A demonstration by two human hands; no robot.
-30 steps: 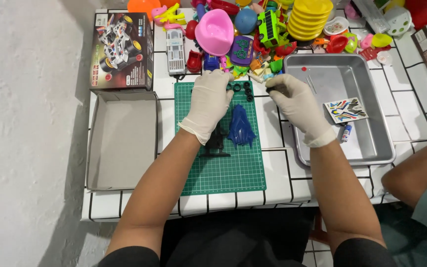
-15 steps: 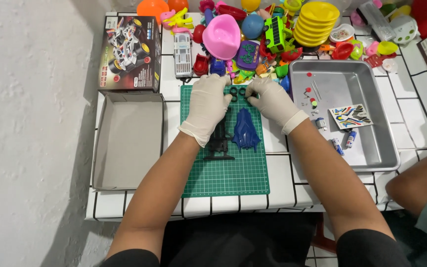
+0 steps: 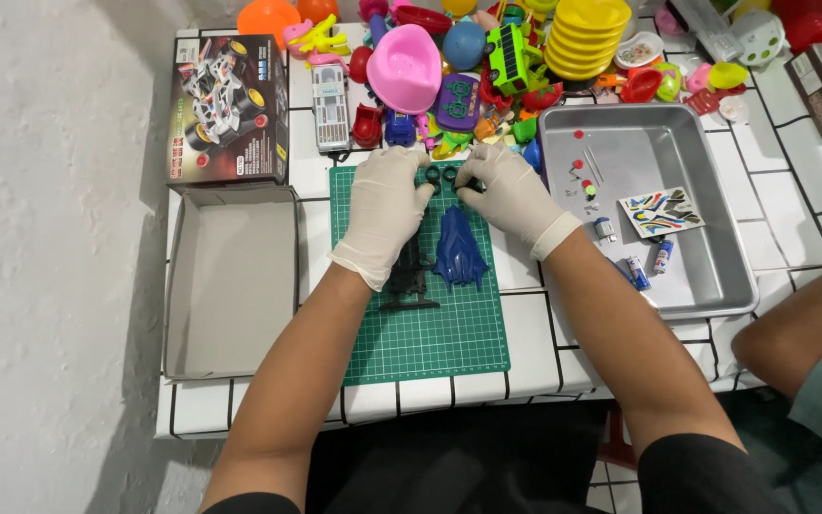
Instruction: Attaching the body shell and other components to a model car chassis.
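A second ago the right hand (image 3: 504, 193) sat farther right, at the near-left corner of the metal tray (image 3: 706, 276); it has since moved left to meet the left hand (image 3: 387, 205) at the far edge of the green cutting mat (image 3: 430, 333) on the tiled table (image 3: 544, 333). Both gloved hands now pinch small black toy wheels (image 3: 447, 177) between closed fingertips, so the work appears to centre on these parts. Just near of them lie a glossy blue toy car body (image 3: 459, 249), pointed and upright on the mat, and a black chassis (image 3: 409, 276) to its left.
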